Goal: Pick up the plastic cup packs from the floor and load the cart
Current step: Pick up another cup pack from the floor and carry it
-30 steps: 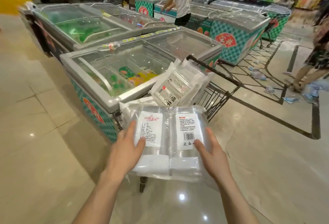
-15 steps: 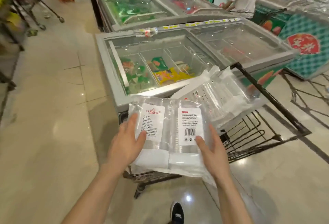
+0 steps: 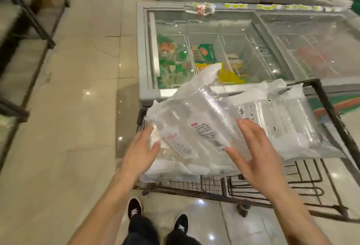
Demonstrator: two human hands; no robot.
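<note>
I keep left hand [image 3: 140, 152] and right hand [image 3: 256, 154] spread flat against the tilted plastic cup pack [image 3: 194, 128], over the wire cart [image 3: 194, 185]. Hazard: slick wrap may slip; the pack could slide off the loaded pack [image 3: 288, 124] and overboard

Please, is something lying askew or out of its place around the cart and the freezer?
Yes. A clear bottle lies on its side on the chest freezer rim, not inside with the goods. Over the cart, the near cup pack is tilted, overlapping the other cup pack.
</note>
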